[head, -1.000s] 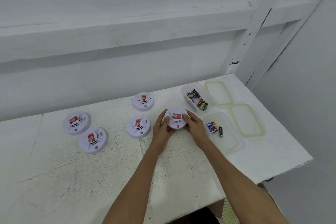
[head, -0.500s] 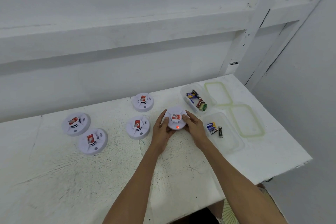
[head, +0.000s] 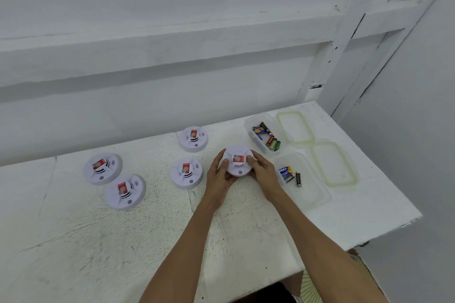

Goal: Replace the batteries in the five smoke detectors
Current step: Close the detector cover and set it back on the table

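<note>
Far tub point(head: 249, 130) of mixed batteries point(head: 267, 136), near tub point(head: 312, 192) of few; print unreadable. Gripping red-labelled smoke detector point(head: 238, 160) in curled fingers, left hand point(head: 219, 176) and right hand point(head: 264, 172).

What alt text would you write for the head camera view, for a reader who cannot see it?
A left hand and right hand grip a white smoke detector at a white table. Four more detectors lie to its left; to its right, a far tub and a near tub, both clear and open, hold batteries, with two lids beside them.
</note>
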Available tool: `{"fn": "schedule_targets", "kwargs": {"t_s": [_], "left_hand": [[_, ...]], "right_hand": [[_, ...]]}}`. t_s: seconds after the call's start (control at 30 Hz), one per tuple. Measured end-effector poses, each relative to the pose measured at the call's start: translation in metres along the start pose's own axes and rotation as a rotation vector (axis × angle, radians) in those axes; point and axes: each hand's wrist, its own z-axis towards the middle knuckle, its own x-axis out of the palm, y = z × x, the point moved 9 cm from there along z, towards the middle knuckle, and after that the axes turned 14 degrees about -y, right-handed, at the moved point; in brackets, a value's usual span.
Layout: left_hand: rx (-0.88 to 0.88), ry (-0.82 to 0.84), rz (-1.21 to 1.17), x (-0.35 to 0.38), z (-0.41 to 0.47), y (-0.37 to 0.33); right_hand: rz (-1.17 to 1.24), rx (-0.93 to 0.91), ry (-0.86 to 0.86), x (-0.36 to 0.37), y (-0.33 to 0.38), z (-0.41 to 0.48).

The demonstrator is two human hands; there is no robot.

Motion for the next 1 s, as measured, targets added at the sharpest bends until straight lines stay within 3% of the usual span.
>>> {"fn": "schedule_targets", "kwargs": {"t_s": [0.3,0.57,0.8,1.0], "left_hand": [[-0.029,0.011,0.004,0.006,0.001,-0.008],[0.094,0.002,0.055,0.000,0.010,-0.087],[0.209,-0.134,0.128,-0.065,0.034,-0.160],[0.186,-0.259,0.153,-0.131,0.048,-0.186]], "right_hand": [[-0.010,0.042,-0.071,0.005,0.003,0.004],[0.005,-0.004,-0.008,0.066,0.047,0.009],[-0.036,0.018,0.065,0.161,0.058,0.006],[-0.183,0.064,0.147,0.228,0.040,-0.007]]}}
